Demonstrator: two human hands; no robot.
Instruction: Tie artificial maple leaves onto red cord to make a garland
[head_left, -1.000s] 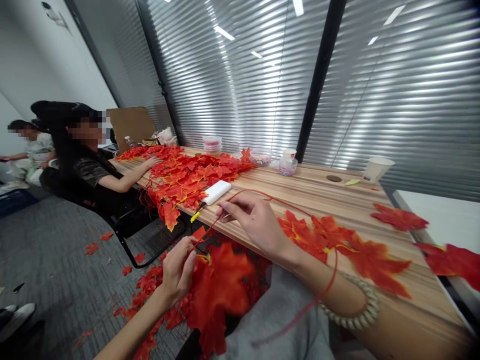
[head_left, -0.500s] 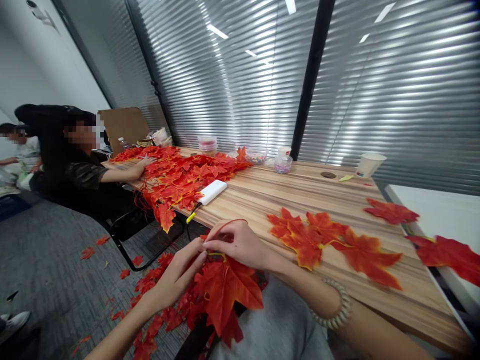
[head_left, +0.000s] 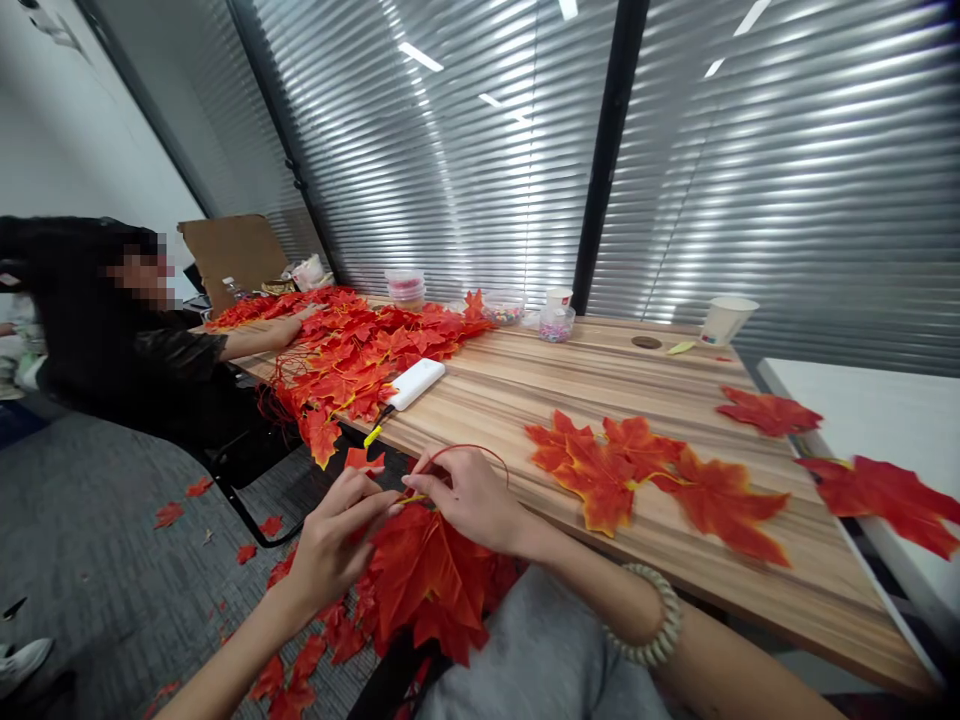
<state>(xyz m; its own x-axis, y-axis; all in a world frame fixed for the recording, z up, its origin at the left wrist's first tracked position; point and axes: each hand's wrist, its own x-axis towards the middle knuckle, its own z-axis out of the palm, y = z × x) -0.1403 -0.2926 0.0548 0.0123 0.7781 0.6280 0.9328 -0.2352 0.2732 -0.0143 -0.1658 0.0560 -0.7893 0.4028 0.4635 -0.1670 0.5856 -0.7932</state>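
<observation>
The left hand (head_left: 330, 545) and right hand (head_left: 476, 505) are bare, as are both forearms. A pale cream-green, ridged, bead-like bracelet (head_left: 670, 615) rings the right forearm; plain, softly creased grey fabric clothing (head_left: 525, 650) covers the lap.

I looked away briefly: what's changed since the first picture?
The right hand has come down to the left hand, closing the gap the red cord spanned. Their fingertips now meet near a large leaf's yellow stem. The white device stayed put.

The leaves (head_left: 600, 475) are red edged with yellow; the table (head_left: 517, 390) has brown wood-grain streaks.
</observation>
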